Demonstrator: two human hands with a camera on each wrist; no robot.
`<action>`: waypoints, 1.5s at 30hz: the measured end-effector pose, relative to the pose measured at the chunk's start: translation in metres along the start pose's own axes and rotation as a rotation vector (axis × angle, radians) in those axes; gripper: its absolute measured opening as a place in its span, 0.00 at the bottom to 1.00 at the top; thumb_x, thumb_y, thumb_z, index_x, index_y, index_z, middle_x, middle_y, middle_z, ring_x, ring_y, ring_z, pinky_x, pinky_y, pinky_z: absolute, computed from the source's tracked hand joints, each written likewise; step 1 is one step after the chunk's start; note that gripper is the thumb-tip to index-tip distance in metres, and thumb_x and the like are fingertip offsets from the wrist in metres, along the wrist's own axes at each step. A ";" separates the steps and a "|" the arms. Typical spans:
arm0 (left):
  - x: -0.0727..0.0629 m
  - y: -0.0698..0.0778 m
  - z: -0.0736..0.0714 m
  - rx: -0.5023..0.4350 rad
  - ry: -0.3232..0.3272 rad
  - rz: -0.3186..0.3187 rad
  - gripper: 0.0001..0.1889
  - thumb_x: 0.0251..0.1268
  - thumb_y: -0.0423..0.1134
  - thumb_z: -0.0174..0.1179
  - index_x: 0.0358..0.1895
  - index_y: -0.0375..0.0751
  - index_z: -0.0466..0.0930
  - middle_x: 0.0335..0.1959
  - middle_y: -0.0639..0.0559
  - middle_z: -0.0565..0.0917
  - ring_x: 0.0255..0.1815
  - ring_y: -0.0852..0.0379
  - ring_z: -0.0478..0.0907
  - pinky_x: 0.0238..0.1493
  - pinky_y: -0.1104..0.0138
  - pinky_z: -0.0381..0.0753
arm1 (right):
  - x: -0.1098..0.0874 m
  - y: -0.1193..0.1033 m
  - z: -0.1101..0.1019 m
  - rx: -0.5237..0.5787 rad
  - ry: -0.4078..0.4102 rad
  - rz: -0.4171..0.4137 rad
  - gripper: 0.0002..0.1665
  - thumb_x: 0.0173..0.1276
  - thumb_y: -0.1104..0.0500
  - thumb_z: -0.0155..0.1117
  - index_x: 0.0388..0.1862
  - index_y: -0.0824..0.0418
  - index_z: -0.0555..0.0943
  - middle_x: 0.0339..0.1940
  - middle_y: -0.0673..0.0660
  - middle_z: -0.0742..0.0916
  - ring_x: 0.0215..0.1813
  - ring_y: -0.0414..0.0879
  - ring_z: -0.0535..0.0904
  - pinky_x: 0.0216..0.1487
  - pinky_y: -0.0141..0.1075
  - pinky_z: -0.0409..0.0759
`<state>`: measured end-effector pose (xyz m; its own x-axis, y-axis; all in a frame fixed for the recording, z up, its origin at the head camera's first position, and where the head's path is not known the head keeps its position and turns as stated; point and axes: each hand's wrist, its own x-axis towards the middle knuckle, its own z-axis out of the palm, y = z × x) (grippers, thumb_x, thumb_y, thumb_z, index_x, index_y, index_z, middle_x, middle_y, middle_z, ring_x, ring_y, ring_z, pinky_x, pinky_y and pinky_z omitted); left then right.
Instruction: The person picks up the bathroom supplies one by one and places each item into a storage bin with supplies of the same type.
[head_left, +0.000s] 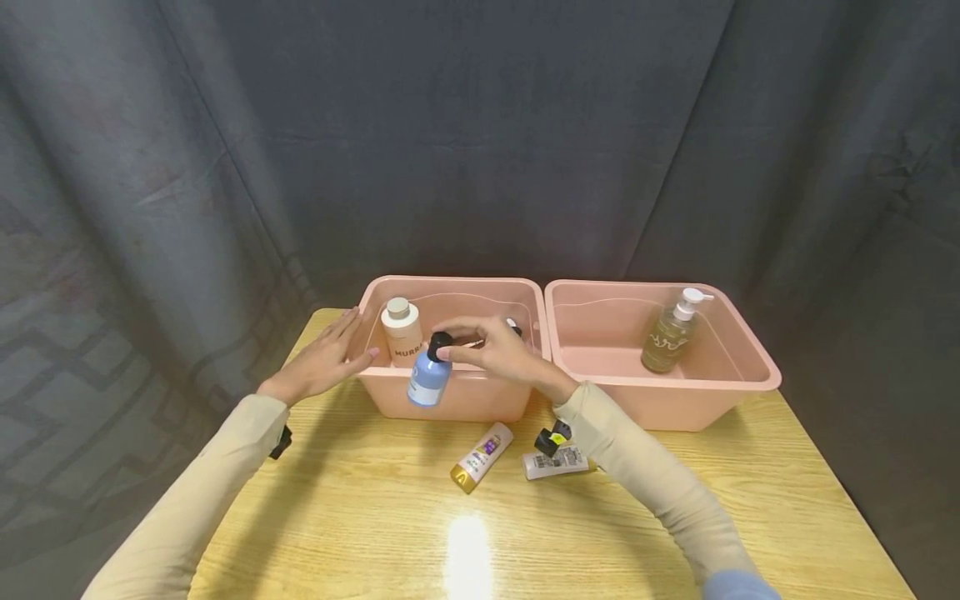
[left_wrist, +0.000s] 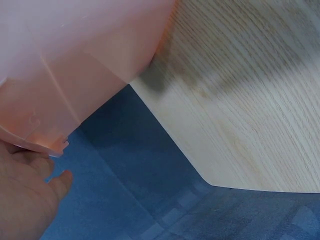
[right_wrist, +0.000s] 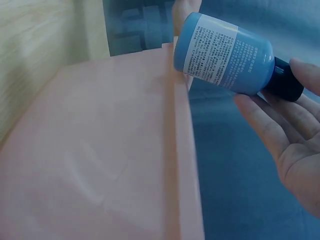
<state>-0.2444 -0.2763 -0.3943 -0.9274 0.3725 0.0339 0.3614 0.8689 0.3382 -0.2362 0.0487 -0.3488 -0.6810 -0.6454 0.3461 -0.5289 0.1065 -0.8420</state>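
Note:
A small blue bottle (head_left: 427, 382) with a black cap hangs tilted over the front rim of the left pink bin (head_left: 450, 400). My right hand (head_left: 495, 350) pinches it by the cap between thumb and fingers; the right wrist view shows the printed back label of the bottle (right_wrist: 220, 52). At the bin's left end my left hand (head_left: 318, 362) rests on the rim, fingers straight and thumb spread toward the inside. Inside that bin stands a white bottle (head_left: 403, 333) with a pale cap. Another dark-and-white item beside it is partly hidden behind my right hand.
On the table before the bins lie a white tube with a gold cap (head_left: 482, 458) and a second white tube (head_left: 557, 462), partly under my right forearm. The right pink bin (head_left: 660, 400) holds a green pump bottle (head_left: 666, 340). Dark curtains hang behind.

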 end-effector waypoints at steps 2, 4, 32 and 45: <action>0.000 0.000 0.000 0.000 0.000 0.002 0.46 0.74 0.62 0.46 0.79 0.32 0.40 0.81 0.40 0.40 0.80 0.42 0.38 0.76 0.46 0.42 | 0.001 -0.002 -0.002 -0.019 0.018 0.003 0.22 0.66 0.62 0.70 0.58 0.65 0.81 0.49 0.57 0.88 0.50 0.46 0.85 0.53 0.42 0.83; 0.000 0.000 0.000 0.001 0.001 0.003 0.46 0.74 0.63 0.46 0.79 0.32 0.40 0.81 0.39 0.40 0.80 0.41 0.38 0.76 0.46 0.42 | 0.002 -0.003 -0.004 -0.025 0.031 0.005 0.22 0.66 0.62 0.70 0.58 0.64 0.81 0.49 0.57 0.88 0.50 0.45 0.85 0.53 0.39 0.82; 0.001 0.000 0.000 0.009 0.014 0.006 0.47 0.73 0.65 0.45 0.79 0.32 0.41 0.81 0.40 0.41 0.80 0.43 0.38 0.76 0.47 0.44 | 0.024 -0.002 -0.022 -0.010 0.126 0.029 0.21 0.68 0.61 0.69 0.59 0.63 0.81 0.50 0.57 0.87 0.50 0.47 0.85 0.52 0.39 0.83; 0.001 0.002 0.001 0.020 0.025 0.006 0.45 0.75 0.62 0.45 0.78 0.30 0.42 0.80 0.38 0.41 0.79 0.39 0.41 0.76 0.45 0.45 | 0.034 0.005 -0.031 -0.056 0.186 0.076 0.23 0.67 0.57 0.70 0.59 0.63 0.81 0.55 0.56 0.86 0.54 0.52 0.83 0.55 0.42 0.81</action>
<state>-0.2448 -0.2740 -0.3948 -0.9272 0.3698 0.0598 0.3688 0.8730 0.3192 -0.2770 0.0507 -0.3285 -0.7989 -0.4839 0.3572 -0.4961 0.1945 -0.8462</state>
